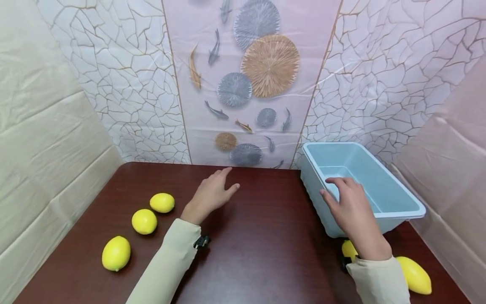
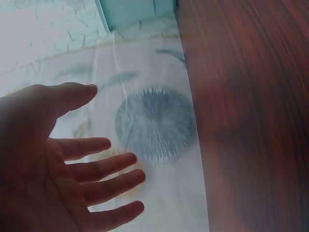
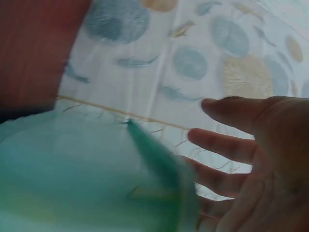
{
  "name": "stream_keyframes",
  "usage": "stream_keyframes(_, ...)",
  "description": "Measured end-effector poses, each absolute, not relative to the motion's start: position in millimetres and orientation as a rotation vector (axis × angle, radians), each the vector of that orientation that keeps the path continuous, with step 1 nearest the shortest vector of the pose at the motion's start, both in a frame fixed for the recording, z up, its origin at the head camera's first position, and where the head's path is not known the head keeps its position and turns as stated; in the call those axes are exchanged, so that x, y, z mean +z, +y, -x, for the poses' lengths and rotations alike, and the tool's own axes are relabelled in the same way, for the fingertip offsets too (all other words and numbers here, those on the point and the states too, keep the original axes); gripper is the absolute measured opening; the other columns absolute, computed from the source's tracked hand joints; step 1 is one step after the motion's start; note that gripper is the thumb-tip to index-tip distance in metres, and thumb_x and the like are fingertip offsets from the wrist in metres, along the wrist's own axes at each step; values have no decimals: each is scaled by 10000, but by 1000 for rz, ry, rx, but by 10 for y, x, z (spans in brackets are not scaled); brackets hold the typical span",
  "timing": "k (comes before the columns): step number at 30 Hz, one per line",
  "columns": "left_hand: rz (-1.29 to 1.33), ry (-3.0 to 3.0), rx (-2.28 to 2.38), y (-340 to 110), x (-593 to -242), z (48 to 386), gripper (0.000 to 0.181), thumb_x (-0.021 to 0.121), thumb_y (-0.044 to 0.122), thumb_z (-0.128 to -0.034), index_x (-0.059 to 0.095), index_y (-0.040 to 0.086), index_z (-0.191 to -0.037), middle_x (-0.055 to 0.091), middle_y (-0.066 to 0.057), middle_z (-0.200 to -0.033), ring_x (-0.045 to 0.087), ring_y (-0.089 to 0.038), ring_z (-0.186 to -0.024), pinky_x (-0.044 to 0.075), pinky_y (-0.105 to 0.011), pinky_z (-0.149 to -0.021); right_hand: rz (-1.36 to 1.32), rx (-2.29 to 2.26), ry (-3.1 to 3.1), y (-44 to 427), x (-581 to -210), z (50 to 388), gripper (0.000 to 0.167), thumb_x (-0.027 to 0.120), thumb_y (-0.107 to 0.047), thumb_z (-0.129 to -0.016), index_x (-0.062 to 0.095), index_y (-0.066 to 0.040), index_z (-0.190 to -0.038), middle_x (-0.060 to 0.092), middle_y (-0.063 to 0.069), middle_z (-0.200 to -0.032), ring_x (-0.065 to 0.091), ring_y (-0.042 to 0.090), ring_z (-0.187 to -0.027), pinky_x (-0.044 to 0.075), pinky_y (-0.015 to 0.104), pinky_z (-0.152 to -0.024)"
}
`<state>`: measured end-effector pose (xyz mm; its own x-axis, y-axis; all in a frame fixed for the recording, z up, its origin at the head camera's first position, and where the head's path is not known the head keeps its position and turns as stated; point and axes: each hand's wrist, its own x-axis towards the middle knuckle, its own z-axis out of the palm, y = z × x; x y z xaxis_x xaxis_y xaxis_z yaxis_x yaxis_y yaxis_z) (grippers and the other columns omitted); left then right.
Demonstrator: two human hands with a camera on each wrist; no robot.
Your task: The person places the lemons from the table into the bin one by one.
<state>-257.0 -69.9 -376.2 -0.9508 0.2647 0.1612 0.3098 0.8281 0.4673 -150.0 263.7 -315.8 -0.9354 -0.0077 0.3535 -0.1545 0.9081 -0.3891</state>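
My left hand (image 1: 212, 192) hovers over the middle of the dark table, fingers spread and holding nothing. In the left wrist view the palm and spread fingers (image 2: 111, 169) show against the wall cloth. My right hand (image 1: 351, 207) is at the near left part of a light blue plastic tub (image 1: 322, 211), thumb and fingers apart. Whether it touches the rim cannot be told; in the right wrist view the tub wall (image 3: 96, 169) covers some fingertips. Left of my left hand, three yellow lemons (image 1: 144, 221) lie in a slanting row.
Beside my right forearm lies another lemon (image 1: 415, 274); a further yellow lemon (image 1: 348, 250) is partly hidden by the wrist. A patterned cloth (image 1: 243, 84) hangs behind the brown table (image 1: 258, 253), with pale cloth (image 1: 49, 126) along the left side.
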Motion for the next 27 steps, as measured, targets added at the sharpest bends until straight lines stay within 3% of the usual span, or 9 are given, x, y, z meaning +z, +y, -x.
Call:
stream_keyframes(8,459,-2806,-954,-472,-3753,2534,624,657,414,-1040,503,105,-1560,554,-130,-1539,525,-314,-1425,441,-510,-1149,14,469,-2588,2766,-3375,1347,369,703,-185,-1017,654,97,-1250,551,377,-1302,438,599,-1234,378,755,-970)
stream_keyframes(13,499,-2784,-1045,-327,-3754,2520,606,655,410,-1044,510,119,-1555,549,-113,-1545,513,-300,-1435,437,-503,-1155,239,368,-2624,2828,-3415,1288,573,668,-434,-1024,612,63,-1304,453,437,-1381,358,635,-1294,293,839,-923)
stream_keyframes(19,549,-2768,-1175,-145,-3744,2480,612,647,419,-1049,487,144,-1572,530,-89,-1560,502,-292,-1442,431,-510,-1156,421,438,-2764,2842,-3438,1288,840,464,-650,-1048,470,108,-1410,296,492,-1434,150,690,-1409,126,945,-922)
stream_keyframes(22,563,-2766,-1206,-73,-3743,2462,616,645,424,-1051,473,162,-1580,526,-77,-1562,503,-279,-1440,436,-506,-1153,439,421,-2825,2823,-3476,1308,896,396,-691,-1050,457,120,-1425,272,503,-1450,112,761,-1387,108,952,-949)
stream_keyframes(27,601,-2751,-1272,39,-3757,2441,631,644,425,-1052,454,160,-1592,521,-91,-1567,500,-279,-1441,440,-512,-1147,386,364,-2808,2803,-3524,1334,852,417,-659,-1062,508,120,-1392,266,502,-1461,121,807,-1343,100,941,-977)
